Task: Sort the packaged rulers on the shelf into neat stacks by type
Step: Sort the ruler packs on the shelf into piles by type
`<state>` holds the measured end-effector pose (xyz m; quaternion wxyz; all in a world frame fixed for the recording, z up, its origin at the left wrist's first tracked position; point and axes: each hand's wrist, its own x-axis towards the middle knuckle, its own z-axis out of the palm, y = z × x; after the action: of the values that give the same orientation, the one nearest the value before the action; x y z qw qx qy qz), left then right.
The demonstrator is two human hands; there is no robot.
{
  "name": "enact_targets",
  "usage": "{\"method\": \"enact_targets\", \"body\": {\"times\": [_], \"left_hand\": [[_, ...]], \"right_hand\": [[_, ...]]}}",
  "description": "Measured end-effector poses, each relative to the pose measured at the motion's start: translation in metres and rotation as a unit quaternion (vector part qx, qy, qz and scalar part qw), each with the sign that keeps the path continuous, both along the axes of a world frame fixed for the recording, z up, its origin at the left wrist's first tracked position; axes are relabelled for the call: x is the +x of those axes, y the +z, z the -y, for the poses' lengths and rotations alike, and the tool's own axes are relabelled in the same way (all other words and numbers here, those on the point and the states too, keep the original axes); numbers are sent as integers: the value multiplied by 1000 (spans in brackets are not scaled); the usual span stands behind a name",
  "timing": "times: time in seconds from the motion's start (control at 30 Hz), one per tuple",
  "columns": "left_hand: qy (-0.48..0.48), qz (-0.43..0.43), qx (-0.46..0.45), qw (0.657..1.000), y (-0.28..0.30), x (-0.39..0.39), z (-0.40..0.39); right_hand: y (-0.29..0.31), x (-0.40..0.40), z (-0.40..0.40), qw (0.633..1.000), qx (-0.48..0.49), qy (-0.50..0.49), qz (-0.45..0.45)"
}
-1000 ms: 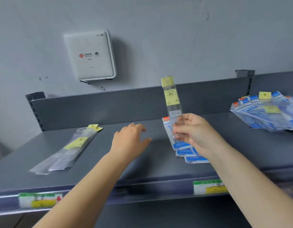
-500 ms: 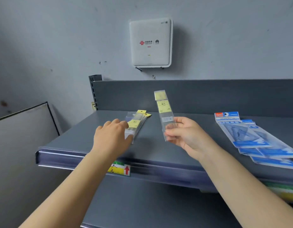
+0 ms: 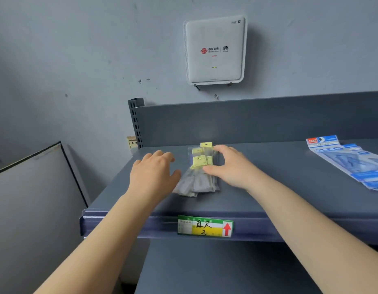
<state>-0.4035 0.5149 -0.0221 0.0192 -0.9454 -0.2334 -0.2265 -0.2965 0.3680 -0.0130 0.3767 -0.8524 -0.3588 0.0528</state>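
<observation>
A: Where did the rulers point(image 3: 199, 170) sit?
B: A loose pile of clear sleeves with yellow tags lay flat on the shelf point(image 3: 268, 187), near its left end, tags toward the back panel point(image 3: 247, 122). The near ends fanned out, not squared.

A: Right hand point(image 3: 230, 166)?
B: It lay on the pile's right side. The fingers reached over the right edge by the tags, and the thumb point(image 3: 207, 169) pressed the top sleeve mid-length. The grip looked like a light pinch on the top rulers. How many sleeves it held, I couldn't tell.

A: Left hand point(image 3: 154, 172)?
B: Released: palm down, fingers relaxed and slightly spread. It was just left of the pile. Its thumb point(image 3: 177, 174) met the pile's left edge; contact looked likely but was blurred.

A: So the pile was between both hands?
B: Yes, flanked left and right, with the right one on top of it.

A: Other stock?
B: Blue packs point(image 3: 349, 160) were overlapped at the shelf's right end, well apart from both hands.

A: Anything else?
B: A green-yellow price tag point(image 3: 205, 226) with a red arrow sat on the shelf's front rail, right below the pile. A white router point(image 3: 214, 49) hung on the wall above. A grey board point(image 3: 31, 198) leaned at left.
</observation>
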Motion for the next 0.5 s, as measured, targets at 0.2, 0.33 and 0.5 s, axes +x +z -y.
{"method": "enact_targets", "body": {"times": [0.2, 0.33, 0.5], "left_hand": [[-68, -15, 45, 997, 9, 34, 24], [-116, -24, 64, 991, 17, 62, 71], [-178, -23, 75, 981, 21, 100, 153]], "right_hand": [[4, 9, 38, 976, -96, -79, 180], [12, 21, 87, 948, -150, -140, 243], [16, 38, 169, 901, -223, -204, 310]]}}
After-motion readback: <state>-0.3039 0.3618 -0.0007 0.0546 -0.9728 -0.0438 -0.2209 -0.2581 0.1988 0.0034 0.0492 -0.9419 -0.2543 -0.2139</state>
